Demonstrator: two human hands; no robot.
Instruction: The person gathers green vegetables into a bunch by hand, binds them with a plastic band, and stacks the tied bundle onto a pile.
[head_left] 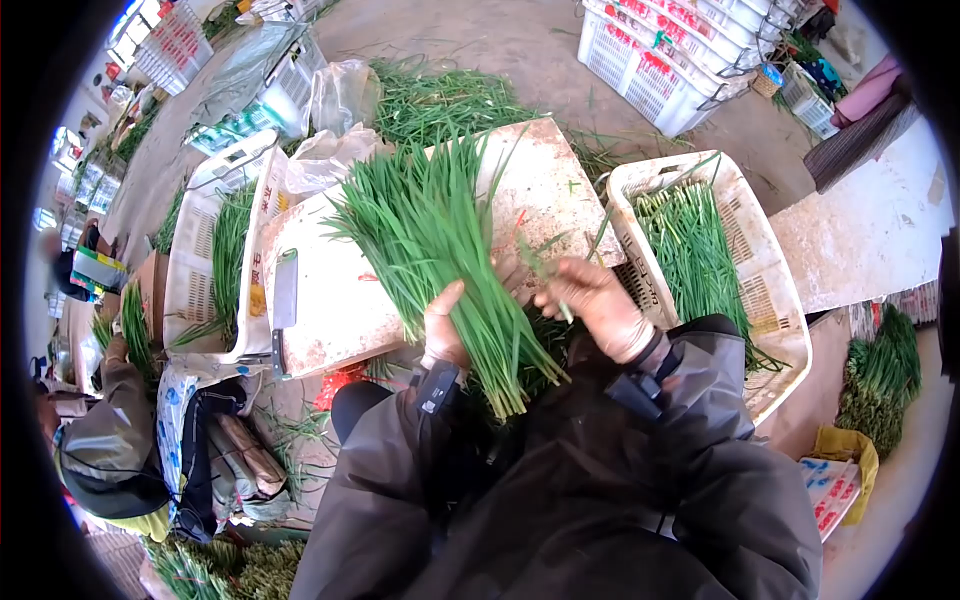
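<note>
A thick bunch of garlic chives (440,240) lies slanted over the front of a stained white board (540,170), its pale cut ends pointing towards my lap. My left hand (447,325) is wrapped round the bunch near its lower part. Just right of the bunch, my right hand (595,305) has its fingers pinched on a few loose chive leaves (540,258) and a short pale stalk. Some of the right fingertips are blurred. A cleaver (285,300) with a dark handle rests on the board's left edge, apart from both hands.
To the right stands a cream basket (785,270) of chives; another white basket (190,260) is at the left. A heap of loose chives (450,100) lies beyond the board. Stacked white crates (640,70) stand behind. A co-worker (110,440) sits at far left.
</note>
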